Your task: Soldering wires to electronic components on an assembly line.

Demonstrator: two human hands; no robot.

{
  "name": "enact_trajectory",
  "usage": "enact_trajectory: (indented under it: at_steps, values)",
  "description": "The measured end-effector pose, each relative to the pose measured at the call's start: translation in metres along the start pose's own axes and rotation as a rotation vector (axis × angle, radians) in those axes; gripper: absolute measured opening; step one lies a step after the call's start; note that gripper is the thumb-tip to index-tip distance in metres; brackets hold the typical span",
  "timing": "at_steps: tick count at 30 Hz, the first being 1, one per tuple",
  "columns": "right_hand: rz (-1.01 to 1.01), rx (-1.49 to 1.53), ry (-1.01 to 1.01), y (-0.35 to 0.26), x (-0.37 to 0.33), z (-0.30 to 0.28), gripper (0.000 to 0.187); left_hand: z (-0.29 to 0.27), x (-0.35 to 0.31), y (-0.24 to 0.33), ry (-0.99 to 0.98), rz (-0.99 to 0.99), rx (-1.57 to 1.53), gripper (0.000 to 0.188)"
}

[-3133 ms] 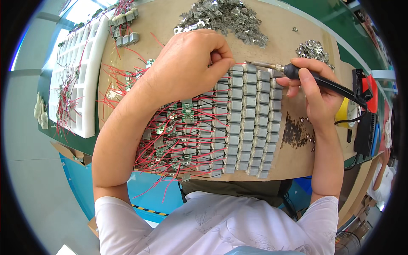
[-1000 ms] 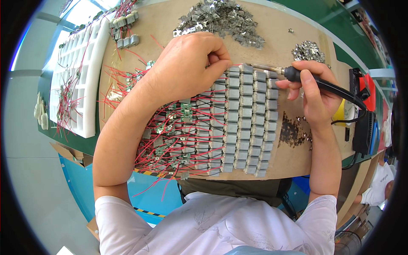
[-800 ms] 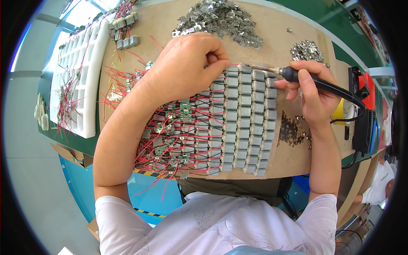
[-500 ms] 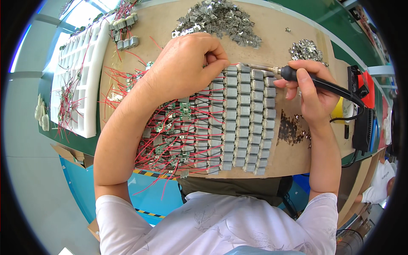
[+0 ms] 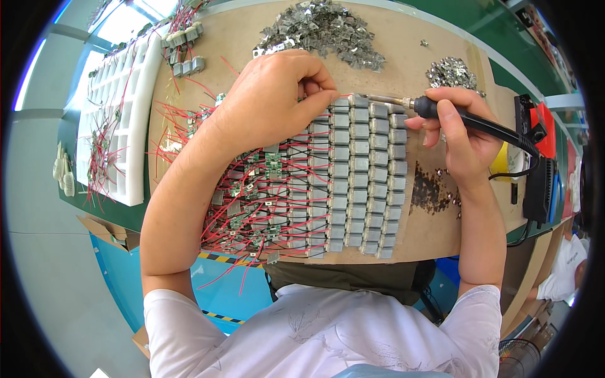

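Head view: right hand wraps black iron in pen grip on handle, metal tip at top row of motors. Iron looks light, rigid, tip likely hot; take by handle only, cord trails right. Left hand curled, fingertips pressed on top-row motors, whether pinching anything cannot tell. Motors: small grey metal blocks, smooth, packed in grid mid-surface. Red wires thin, springy, probably snag-prone. Green boards small, fragile. Shiny clips heaped beyond. White foam tray left.
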State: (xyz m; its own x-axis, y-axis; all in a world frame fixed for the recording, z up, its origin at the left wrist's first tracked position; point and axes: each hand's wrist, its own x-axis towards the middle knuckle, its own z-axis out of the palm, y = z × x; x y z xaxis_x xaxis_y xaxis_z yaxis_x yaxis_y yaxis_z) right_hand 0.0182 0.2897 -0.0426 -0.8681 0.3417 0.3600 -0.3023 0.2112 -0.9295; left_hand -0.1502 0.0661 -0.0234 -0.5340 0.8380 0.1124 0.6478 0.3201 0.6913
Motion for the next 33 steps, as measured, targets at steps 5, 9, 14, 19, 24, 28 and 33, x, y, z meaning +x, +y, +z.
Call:
enact_trajectory:
  at_steps: [5, 9, 14, 19, 24, 28, 33]
  values:
    - [-0.001, -0.007, 0.003, 0.0011, -0.0004, -0.0011, 0.012, -0.0006, 0.0001, 0.0018, -0.004, 0.001, 0.010, 0.020]
    - [0.002, -0.001, 0.000, 0.0006, -0.0003, -0.0007, 0.013, -0.0021, -0.0013, 0.0019, -0.002, 0.112, 0.022, 0.022]
    - [0.001, -0.006, -0.003, 0.0009, -0.0009, -0.0016, 0.013, 0.0018, -0.0015, -0.0046, -0.018, 0.192, 0.031, 0.014]
    - [-0.013, -0.001, -0.013, 0.0010, -0.0001, -0.0006, 0.013, 0.0029, -0.0032, -0.0016, 0.010, 0.182, 0.085, 0.009]
    - [-0.004, -0.011, -0.019, 0.0008, -0.0010, -0.0013, 0.013, 0.0043, -0.0035, -0.0009, 0.035, 0.204, 0.082, 0.009]
    - [-0.027, -0.010, -0.038, 0.0017, -0.0001, -0.0004, 0.013, 0.0033, -0.0030, -0.0015, 0.042, 0.216, 0.064, 0.010]
    - [-0.014, -0.006, -0.048, 0.0027, -0.0001, 0.0005, 0.013, 0.0053, -0.0021, -0.0025, 0.047, 0.194, 0.070, 0.012]
